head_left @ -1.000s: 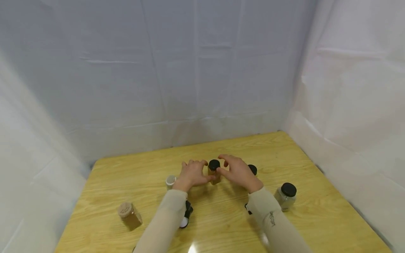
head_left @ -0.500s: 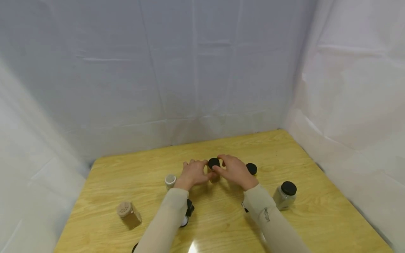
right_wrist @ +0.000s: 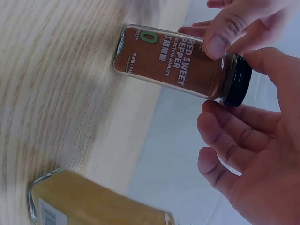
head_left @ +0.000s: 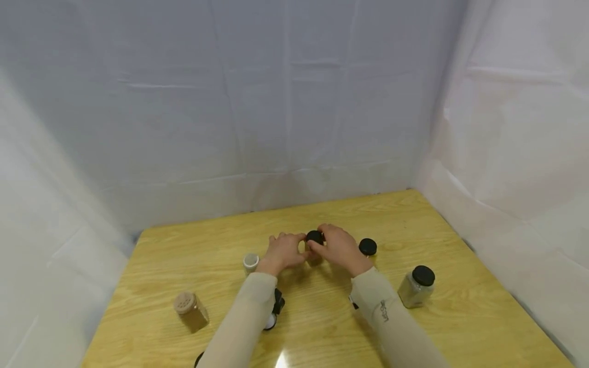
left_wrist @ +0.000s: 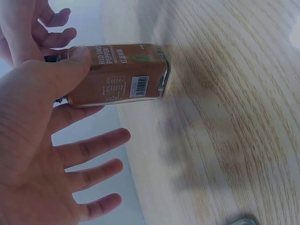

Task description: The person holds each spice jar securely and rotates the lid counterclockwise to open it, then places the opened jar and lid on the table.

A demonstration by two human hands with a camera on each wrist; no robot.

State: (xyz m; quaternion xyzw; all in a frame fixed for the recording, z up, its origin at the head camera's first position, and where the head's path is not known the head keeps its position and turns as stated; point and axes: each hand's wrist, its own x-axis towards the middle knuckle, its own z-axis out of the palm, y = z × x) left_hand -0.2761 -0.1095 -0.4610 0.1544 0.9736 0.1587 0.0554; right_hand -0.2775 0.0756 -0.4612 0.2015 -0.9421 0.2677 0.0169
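A glass spice jar of red-brown powder, labelled Red Sweet Pepper (right_wrist: 168,61), stands upright near the middle of the table in the head view. My left hand (head_left: 285,251) pinches its body between thumb and index finger; the other fingers spread out straight, as the left wrist view shows. From the other side, my right hand (head_left: 340,248) grips the black lid (right_wrist: 238,80) between thumb and fingers. The lid sits on the jar's neck. In the left wrist view, the label and barcode (left_wrist: 139,86) face the camera, and the jar's base meets the wood.
Right of the hands stand a black-lidded jar (head_left: 367,247) and a larger one (head_left: 416,287). On the left are a shaker with a holed beige top (head_left: 190,312) and a white-topped jar (head_left: 250,262). A yellow-brown powder jar (right_wrist: 93,201) is near my right hand.
My right hand has come in from slightly apart, and its thumb and fingers now grip the black lid. My left hand keeps its pinch on the jar.
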